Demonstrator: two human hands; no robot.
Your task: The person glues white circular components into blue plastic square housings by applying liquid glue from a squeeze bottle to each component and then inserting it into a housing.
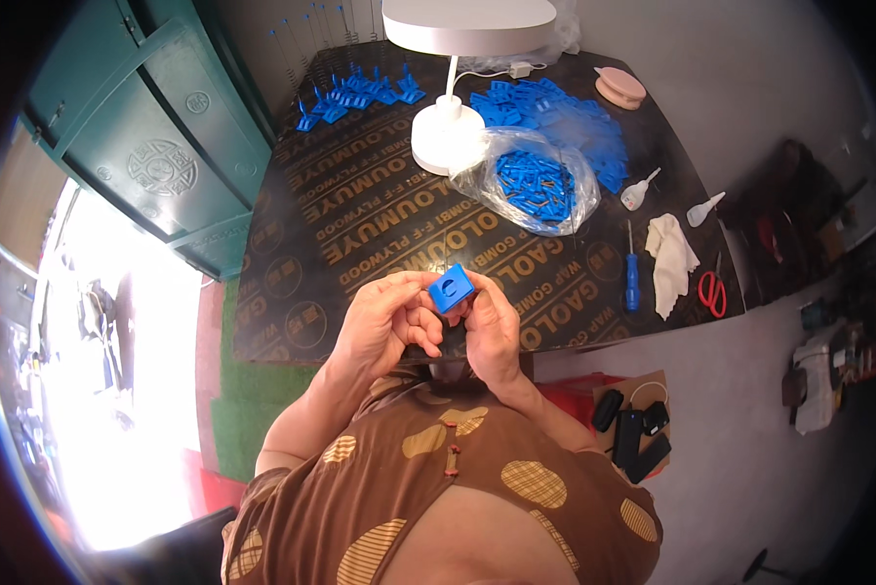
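1. Blue plastic piece [452, 289], squarish with a curved cut-out in its face, is held up above the near edge of the dark table [350, 302], in front of the wearer's torso.
2. Left hand [387, 317]: thumb and forefinger pinch the piece at its left edge; remaining fingers are loosely curled below.
3. Right hand [494, 330]: gripping the piece at its right side; fingertips partly hidden behind it.
4. Table surface: black board carrying tan printed lettering.
5. Beyond the hands, a clear plastic bag [582, 216] contains small blue parts [534, 185]. Behind it lies a heap of flat blue pieces [579, 122].
6. A white lamp [448, 136] stands left of the bag; a round pink case [620, 88] sits at the far right corner.
7. Far left: a group of blue assemblies [360, 91], several bearing upright thin rods.
8. Right side: two small white bottles [637, 192], a blue-handled screwdriver [632, 283], a crumpled white cloth [669, 263] and red-handled scissors [712, 295], all lying apart from the hands.
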